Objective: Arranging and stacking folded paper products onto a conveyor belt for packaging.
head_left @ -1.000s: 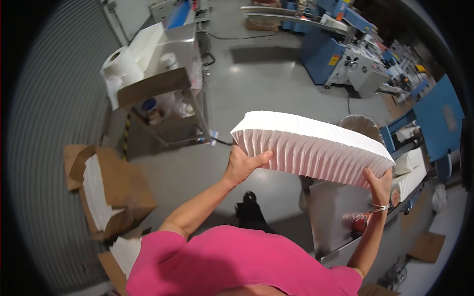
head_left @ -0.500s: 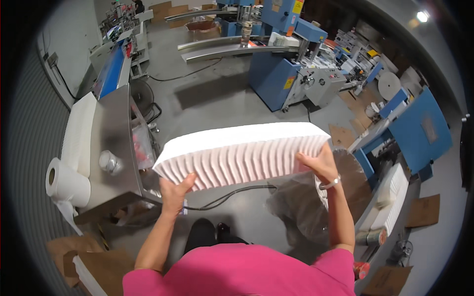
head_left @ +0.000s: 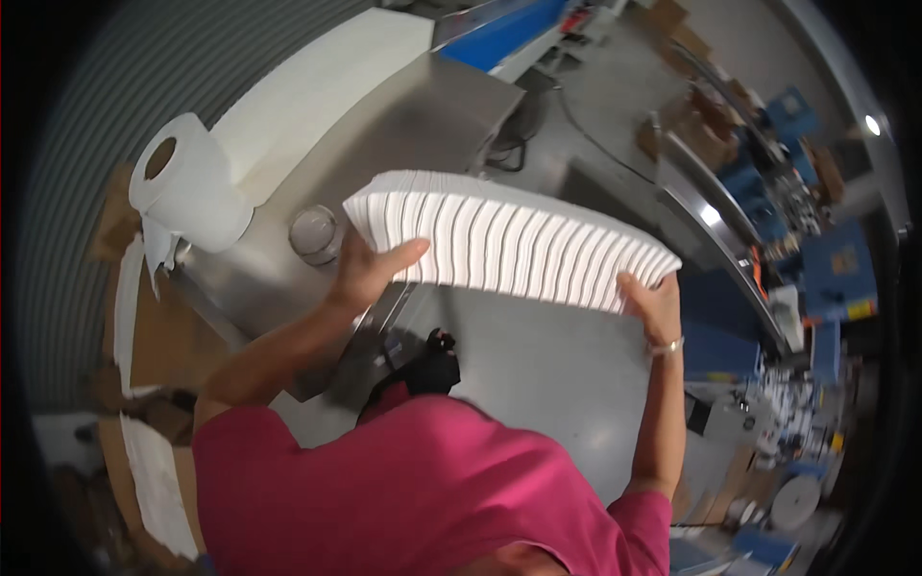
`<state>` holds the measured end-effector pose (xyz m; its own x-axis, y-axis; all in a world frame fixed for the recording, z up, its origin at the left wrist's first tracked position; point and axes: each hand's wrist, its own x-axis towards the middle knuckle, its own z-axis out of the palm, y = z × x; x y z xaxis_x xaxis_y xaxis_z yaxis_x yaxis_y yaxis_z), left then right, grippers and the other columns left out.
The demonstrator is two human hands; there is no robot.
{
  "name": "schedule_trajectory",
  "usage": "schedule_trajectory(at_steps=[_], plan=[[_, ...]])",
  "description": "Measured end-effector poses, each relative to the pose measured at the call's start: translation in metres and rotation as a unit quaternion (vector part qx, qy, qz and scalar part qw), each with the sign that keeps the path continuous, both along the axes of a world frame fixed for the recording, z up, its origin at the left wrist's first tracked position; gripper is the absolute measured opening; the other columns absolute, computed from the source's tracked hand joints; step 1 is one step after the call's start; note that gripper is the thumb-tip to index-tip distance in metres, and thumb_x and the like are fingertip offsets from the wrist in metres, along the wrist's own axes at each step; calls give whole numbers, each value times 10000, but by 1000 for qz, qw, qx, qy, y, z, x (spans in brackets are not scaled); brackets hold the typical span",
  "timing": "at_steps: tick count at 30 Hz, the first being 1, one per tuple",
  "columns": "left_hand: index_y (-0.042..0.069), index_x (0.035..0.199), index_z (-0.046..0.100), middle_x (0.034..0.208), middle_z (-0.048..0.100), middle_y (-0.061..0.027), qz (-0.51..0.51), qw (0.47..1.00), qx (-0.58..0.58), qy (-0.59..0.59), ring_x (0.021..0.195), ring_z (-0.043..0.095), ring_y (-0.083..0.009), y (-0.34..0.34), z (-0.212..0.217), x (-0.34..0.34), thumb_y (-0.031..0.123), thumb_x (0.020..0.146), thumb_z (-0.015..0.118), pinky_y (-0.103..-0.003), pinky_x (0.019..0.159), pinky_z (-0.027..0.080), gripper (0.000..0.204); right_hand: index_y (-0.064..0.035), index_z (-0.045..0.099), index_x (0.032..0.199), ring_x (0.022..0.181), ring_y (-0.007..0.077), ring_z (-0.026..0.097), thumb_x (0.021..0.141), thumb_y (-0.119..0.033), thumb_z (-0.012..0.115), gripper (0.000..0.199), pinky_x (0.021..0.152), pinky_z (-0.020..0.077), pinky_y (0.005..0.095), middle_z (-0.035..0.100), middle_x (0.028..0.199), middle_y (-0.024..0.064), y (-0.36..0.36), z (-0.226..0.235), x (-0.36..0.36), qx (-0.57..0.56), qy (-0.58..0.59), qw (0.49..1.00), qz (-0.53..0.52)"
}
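Observation:
Held up in front of me is a long stack of white folded paper (head_left: 509, 242), its ridged layers facing me and its flat side away. My left hand (head_left: 369, 269) grips the left end, thumb on the ridges. At the right end my right hand (head_left: 657, 305), a band on its wrist, clasps the stack with the thumb in front. The other fingers of both hands are mostly hidden behind it. The stack tilts slightly down to the right, above the floor and close to the metal table (head_left: 423, 115).
On the metal table lie another long white stack (head_left: 317, 86), a large white paper roll (head_left: 192, 187) and a clear round container (head_left: 315, 234). A blue conveyor belt (head_left: 499, 34) runs on beyond. Cardboard (head_left: 173, 336) stands at the left; blue machines (head_left: 836, 269) are at the right.
My view has turned left, so the table and roll now lie nearer and the machines have swung to the right. Both hands still hold the stack, carried round toward the table.

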<state>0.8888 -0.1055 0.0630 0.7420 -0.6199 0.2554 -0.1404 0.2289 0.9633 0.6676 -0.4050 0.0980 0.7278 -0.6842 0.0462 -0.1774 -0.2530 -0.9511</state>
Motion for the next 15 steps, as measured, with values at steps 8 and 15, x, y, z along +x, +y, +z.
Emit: schedule_trajectory(at_steps=[8, 15], plan=[[24, 1187, 506, 1054, 591, -54, 264, 947, 35, 181, 921, 590, -153, -41, -17, 57, 205, 799, 693, -303, 810, 480, 467, 74, 528, 1094, 863, 192, 631, 705, -189, 769, 528, 792, 497, 290, 644, 997, 138, -105, -13, 254, -13, 102, 965, 239], [10, 1324, 409, 1291, 484, -130, 391, 856, 165, 296, 1212, 438, -225, -37, -33, 108, 414, 824, 654, -350, 1018, 323, 688, 108, 615, 1000, 913, 176, 582, 675, -371, 778, 601, 800, 464, 294, 645, 965, 135, -117, -51, 465, -114, 273, 826, 480]])
